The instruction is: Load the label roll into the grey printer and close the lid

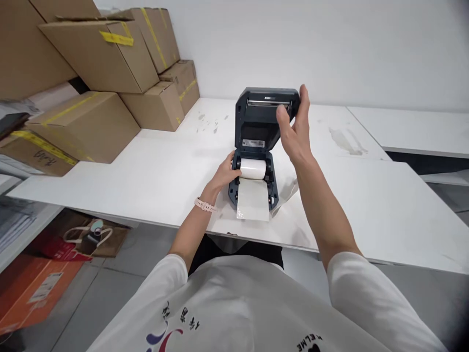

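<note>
A dark label printer point(275, 188) stands on the white table with its lid point(256, 120) raised. Inside the base lies a white label roll point(252, 168), and its loose strip point(253, 200) hangs out over the printer's front. My right hand point(296, 129) grips the lid's right edge, thumb on the inner face and fingers behind. At the base's left side is my left hand point(224, 173), its thumb reaching over the rim beside the roll and its fingers partly hidden against the outer wall. A pale band circles my left wrist.
Cardboard boxes point(98, 58) with yellow tape are stacked at the left, on the table point(161, 161) and against the wall. Crumpled clear film point(289, 195) lies right of the printer. An orange box point(36, 288) and a bag point(91, 239) are low at the left.
</note>
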Motion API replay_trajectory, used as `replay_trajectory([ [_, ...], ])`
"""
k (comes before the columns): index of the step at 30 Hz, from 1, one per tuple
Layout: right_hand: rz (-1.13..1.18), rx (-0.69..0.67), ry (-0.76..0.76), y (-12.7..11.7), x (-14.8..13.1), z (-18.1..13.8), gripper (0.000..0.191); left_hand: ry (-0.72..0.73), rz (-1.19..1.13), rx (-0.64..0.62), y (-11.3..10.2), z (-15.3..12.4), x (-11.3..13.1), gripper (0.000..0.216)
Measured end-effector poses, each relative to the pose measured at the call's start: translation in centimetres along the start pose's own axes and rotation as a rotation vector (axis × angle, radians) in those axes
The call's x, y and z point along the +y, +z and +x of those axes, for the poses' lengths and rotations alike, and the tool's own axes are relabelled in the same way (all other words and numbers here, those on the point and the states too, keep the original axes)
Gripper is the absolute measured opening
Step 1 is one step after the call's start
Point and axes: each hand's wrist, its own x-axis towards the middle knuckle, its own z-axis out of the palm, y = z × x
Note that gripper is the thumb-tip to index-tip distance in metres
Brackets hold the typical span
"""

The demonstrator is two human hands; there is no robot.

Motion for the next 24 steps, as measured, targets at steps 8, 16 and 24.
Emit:
replay_trajectory([
  [8, -0.163, -0.081, -0.105, -1.1, -2.4, 0.8, 0.059, -0.085, 0.278, 0.012, -0.4, -0.3, -0.4, 0.068],
  [16, -0.539, -0.98, -0.038, 3.8, -1.8, -3.3, 0.085, -0.058, 0.29, 0.052, 0.0, 0.1, -0.6, 0.057],
  [24, 0.227, -0.79, -0.006, -5.1, 1.4, -1.2, 0.099, -0.048, 0.238, 0.04, 0.0, 0.2, -0.9, 0.064],
])
